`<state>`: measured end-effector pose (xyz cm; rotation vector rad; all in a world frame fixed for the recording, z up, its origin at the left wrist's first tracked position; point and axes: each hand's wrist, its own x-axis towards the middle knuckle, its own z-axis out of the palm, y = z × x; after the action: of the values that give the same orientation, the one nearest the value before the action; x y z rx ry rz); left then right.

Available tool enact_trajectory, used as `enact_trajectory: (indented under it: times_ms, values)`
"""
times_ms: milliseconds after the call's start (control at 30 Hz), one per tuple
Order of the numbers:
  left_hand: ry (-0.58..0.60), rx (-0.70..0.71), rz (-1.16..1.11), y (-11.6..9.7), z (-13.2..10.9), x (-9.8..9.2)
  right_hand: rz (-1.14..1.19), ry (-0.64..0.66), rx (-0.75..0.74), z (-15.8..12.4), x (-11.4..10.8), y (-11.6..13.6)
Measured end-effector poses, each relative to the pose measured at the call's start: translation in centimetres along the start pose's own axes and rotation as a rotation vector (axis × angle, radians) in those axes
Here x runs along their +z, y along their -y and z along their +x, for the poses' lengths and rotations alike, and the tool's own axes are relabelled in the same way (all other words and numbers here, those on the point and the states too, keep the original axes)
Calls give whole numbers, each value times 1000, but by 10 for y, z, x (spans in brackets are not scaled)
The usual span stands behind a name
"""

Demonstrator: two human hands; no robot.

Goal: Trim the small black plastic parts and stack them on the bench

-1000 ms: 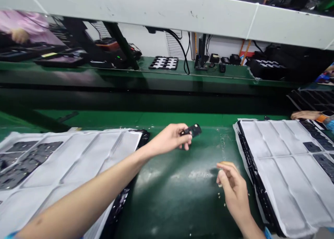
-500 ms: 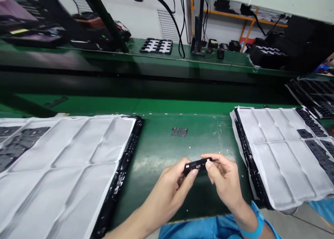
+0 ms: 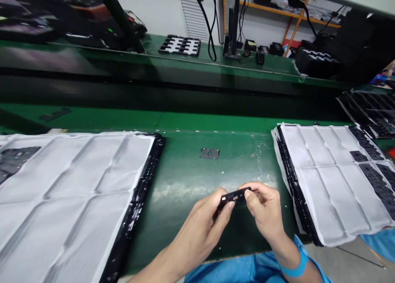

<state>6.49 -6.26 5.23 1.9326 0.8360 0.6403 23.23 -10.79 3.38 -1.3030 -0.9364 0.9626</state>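
Note:
A small black plastic part (image 3: 235, 196), a slim plate seen nearly edge-on with a pale patch near its left end, is held between both hands over the green table. My left hand (image 3: 212, 219) grips its left end between thumb and fingers. At the other end, my right hand (image 3: 265, 209) pinches it, thumb in front and index finger along the top. A blue band (image 3: 298, 260) circles the right wrist. Beyond the hands, a flat dark plate (image 3: 210, 153) with a hole in its middle lies on the table (image 3: 182, 171).
At left stands a black tray stack with a white-lined top (image 3: 92, 167) and several dark plates in its far corner. Another lined tray (image 3: 333, 184) at right holds several more. Behind runs a dark belt (image 3: 173, 97); a slotted tray (image 3: 180, 45) sits on the rear ledge.
My view has shifted slightly, so the surroundings appear a little higher and further left. Both hands keep hold of the black part, which has tipped slightly in their grip.

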Motion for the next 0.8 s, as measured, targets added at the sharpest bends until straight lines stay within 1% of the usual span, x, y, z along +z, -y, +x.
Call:
enact_trajectory:
  times_ms: [267, 500, 567, 667, 733, 800]
  values:
    - [21, -101, -63, 10, 2, 3, -9, 54, 52, 1, -5, -5]
    - [47, -146, -81, 14, 11, 9, -25, 132, 81, 0, -21, -6]
    - [77, -170, -120, 16, 13, 11, -52, 113, 93, -1, -23, -8]
    - [121, -201, -247, 19, 16, 14, -104, 40, 84, -3, -24, -10]
    - [99, -225, -346, 21, 17, 18, -126, 25, 48, -4, -23, -10]
    - [46, -254, -420, 22, 20, 22, -155, 41, -4, -6, -23, -10]
